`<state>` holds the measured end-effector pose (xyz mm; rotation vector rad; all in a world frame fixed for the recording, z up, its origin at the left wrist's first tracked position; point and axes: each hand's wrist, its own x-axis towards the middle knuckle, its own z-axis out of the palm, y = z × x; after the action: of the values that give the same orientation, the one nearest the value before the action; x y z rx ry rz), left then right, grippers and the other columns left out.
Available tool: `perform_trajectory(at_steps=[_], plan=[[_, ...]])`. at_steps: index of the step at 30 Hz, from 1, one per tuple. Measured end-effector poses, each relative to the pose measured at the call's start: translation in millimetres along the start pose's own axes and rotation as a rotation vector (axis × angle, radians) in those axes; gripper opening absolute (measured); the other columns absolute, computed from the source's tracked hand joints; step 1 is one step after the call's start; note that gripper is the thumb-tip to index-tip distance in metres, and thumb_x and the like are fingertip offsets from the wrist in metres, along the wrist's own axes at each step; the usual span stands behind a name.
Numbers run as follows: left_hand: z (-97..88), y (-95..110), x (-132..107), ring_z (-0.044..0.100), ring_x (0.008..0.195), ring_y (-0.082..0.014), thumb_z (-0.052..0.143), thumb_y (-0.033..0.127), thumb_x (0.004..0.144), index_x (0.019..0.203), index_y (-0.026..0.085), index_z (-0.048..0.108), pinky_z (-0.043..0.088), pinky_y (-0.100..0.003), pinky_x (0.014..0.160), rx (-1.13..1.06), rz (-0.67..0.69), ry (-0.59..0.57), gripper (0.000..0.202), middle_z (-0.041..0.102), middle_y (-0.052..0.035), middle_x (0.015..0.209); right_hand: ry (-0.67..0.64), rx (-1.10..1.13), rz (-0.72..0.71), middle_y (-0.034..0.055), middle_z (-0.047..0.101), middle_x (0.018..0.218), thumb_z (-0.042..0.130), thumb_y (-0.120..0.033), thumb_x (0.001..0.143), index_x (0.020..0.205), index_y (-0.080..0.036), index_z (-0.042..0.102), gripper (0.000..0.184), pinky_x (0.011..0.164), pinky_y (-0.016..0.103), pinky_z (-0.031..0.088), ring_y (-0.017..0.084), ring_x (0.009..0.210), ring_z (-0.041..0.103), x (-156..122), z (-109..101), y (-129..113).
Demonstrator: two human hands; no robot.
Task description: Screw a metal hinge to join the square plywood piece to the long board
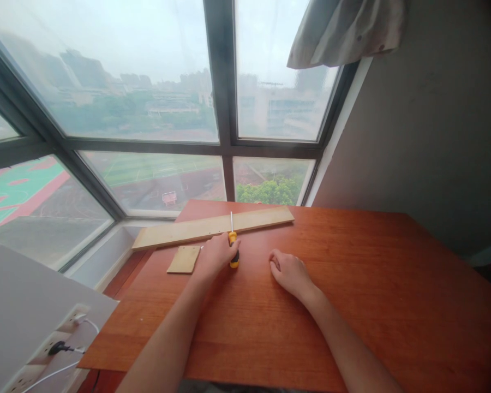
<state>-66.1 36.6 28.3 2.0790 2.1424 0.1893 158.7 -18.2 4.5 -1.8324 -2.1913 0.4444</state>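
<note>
A screwdriver with a yellow and black handle is in my left hand, the thumb lying along the handle. Its metal shaft points away from me and overlaps the long wooden board behind it in the view. Just left of that hand lies a small square wooden piece. My right hand rests on the table to the right of the screwdriver, fingers curled inward. Whatever those fingers may hold is hidden.
The reddish-brown wooden table stands against large windows. The long board's left end reaches past the table edge. Wall sockets with plugged-in cables are at the lower left. A curtain hangs at the upper right.
</note>
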Motion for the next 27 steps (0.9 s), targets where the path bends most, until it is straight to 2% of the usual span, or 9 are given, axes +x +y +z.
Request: perform_trajectory(at_steps=[3,7,10,12,15,18,20,23,27], plan=[[1.5,-1,1,0.069,0.084,-0.0302,0.045,0.055,0.087,0.093,0.019,0.064,0.045,-0.032,0.066,-0.062,0.008,0.012,0.041,0.072,-0.0129,0.094,0.01,0.022,-0.003,0.005,0.074,0.091,0.048,-0.026,0.091,0.102,-0.024,0.065,0.021,0.068,0.028,0.038,0.021,0.085,0.067,0,0,0],[3.0,1,2,0.067,0.077,-0.0251,0.052,0.043,0.083,0.08,0.018,0.062,0.042,-0.029,0.063,-0.227,0.056,0.01,0.027,0.072,-0.0095,0.084,0.029,0.089,-0.004,0.0055,0.073,0.088,0.05,-0.026,0.089,0.099,-0.023,0.066,0.019,0.069,0.029,0.039,0.021,0.083,0.067,0,2,1],[7.8,12,-2,0.066,0.072,-0.0205,0.052,0.039,0.083,0.077,0.018,0.061,0.043,-0.027,0.062,-0.498,0.144,-0.04,0.024,0.071,-0.0058,0.078,0.069,0.197,-0.018,0.0053,0.073,0.088,0.048,-0.032,0.092,0.101,-0.021,0.066,0.023,0.071,0.028,0.042,0.02,0.082,0.066,0,3,-1],[13.9,22,-7,0.066,0.073,-0.0192,0.052,0.041,0.085,0.083,0.017,0.061,0.046,-0.026,0.062,-0.734,0.215,-0.073,0.026,0.071,-0.0049,0.079,0.093,0.289,-0.046,0.0059,0.073,0.096,0.044,-0.039,0.096,0.106,-0.02,0.065,0.03,0.074,0.027,0.044,0.018,0.084,0.066,0,3,-4],[24.6,41,-18,0.064,0.071,-0.0178,0.056,0.047,0.084,0.086,0.015,0.063,0.049,-0.026,0.061,-0.969,0.33,-0.15,0.033,0.069,-0.0051,0.08,0.107,0.435,-0.093,0.0062,0.071,0.106,0.037,-0.045,0.098,0.109,-0.02,0.064,0.038,0.077,0.025,0.046,0.017,0.088,0.066,0,2,-7],[32.1,55,-28,0.064,0.071,-0.0166,0.06,0.052,0.083,0.099,0.015,0.065,0.05,-0.025,0.06,-1.137,0.399,-0.293,0.04,0.068,-0.0048,0.083,0.111,0.557,-0.091,0.0061,0.072,0.095,0.036,-0.047,0.098,0.104,-0.018,0.063,0.04,0.075,0.026,0.047,0.018,0.084,0.066,2,3,-5],[33.7,60,-32,0.064,0.071,-0.0157,0.058,0.054,0.084,0.106,0.016,0.064,0.052,-0.026,0.062,-1.246,0.391,-0.407,0.044,0.068,-0.0044,0.082,0.116,0.606,-0.069,0.0062,0.072,0.092,0.038,-0.046,0.097,0.105,-0.017,0.062,0.038,0.074,0.027,0.048,0.019,0.081,0.066,3,4,-3],[31.3,62,-35,0.065,0.071,-0.0152,0.057,0.052,0.085,0.112,0.016,0.064,0.053,-0.027,0.065,-1.292,0.4,-0.5,0.046,0.068,-0.0054,0.083,0.129,0.652,-0.032,0.0069,0.072,0.093,0.042,-0.044,0.094,0.107,-0.016,0.061,0.036,0.074,0.028,0.048,0.02,0.082,0.066,5,6,1],[24.2,59,-37,0.066,0.075,-0.0173,0.057,0.045,0.086,0.114,0.017,0.065,0.054,-0.029,0.069,-1.149,0.491,-0.405,0.041,0.071,-0.0069,0.085,0.138,0.716,-0.001,0.0082,0.072,0.096,0.044,-0.043,0.092,0.106,-0.017,0.062,0.035,0.079,0.03,0.049,0.022,0.087,0.067,7,7,5]])
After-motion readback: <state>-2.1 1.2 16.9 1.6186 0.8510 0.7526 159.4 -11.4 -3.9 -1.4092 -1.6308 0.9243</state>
